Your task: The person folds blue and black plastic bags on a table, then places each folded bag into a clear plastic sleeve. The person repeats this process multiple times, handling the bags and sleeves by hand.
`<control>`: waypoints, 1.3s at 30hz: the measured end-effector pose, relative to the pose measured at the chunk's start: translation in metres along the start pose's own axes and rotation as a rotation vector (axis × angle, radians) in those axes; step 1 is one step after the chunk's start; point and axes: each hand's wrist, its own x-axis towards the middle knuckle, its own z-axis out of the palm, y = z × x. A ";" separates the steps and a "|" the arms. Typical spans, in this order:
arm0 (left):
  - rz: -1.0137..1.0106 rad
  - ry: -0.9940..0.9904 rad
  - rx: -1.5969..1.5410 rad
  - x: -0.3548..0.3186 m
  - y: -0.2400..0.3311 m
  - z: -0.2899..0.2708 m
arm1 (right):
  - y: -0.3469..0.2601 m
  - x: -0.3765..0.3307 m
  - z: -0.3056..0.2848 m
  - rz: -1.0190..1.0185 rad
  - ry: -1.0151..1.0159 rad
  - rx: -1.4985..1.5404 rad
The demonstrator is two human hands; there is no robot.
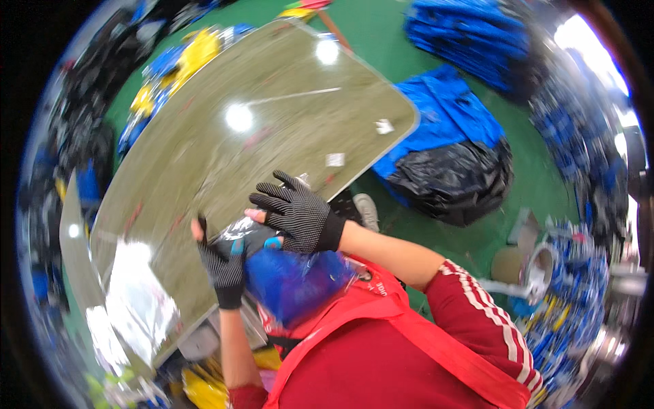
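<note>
Both my hands wear black gloves with fine pale stripes and some bare fingertips. My right hand (300,213) is spread over the near edge of the table, palm down, its fingers stretched to the left. My left hand (223,269) points away from me with fingers apart, beside a dark packet in shiny clear plastic (248,232). That packet lies between the two hands; its contents are too blurred to name. Against my front, just below the hands, is a blue bundle in clear film (289,279). Whether either hand touches it, I cannot tell.
The glossy tabletop (204,150) bears white labels (334,159) and a stack of clear plastic bags (136,293) at left. A blue-and-black sack (449,163) stands on the green floor at right. Blue and yellow packets (191,61) lie beyond the table.
</note>
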 end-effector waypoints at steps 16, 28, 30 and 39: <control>-0.795 0.212 -1.550 0.180 -0.031 -0.067 | 0.319 -0.280 -0.045 1.630 0.320 -0.529; -0.375 -0.347 -1.499 0.107 -0.033 -0.016 | 0.023 -0.121 -0.202 0.220 -0.050 -0.138; -0.222 -0.302 -1.484 0.100 -0.038 -0.060 | -0.011 -0.116 -0.158 0.347 -0.369 0.194; -0.658 0.019 -0.546 -0.128 -0.087 -0.242 | 0.038 -0.096 -0.107 0.351 0.129 -0.284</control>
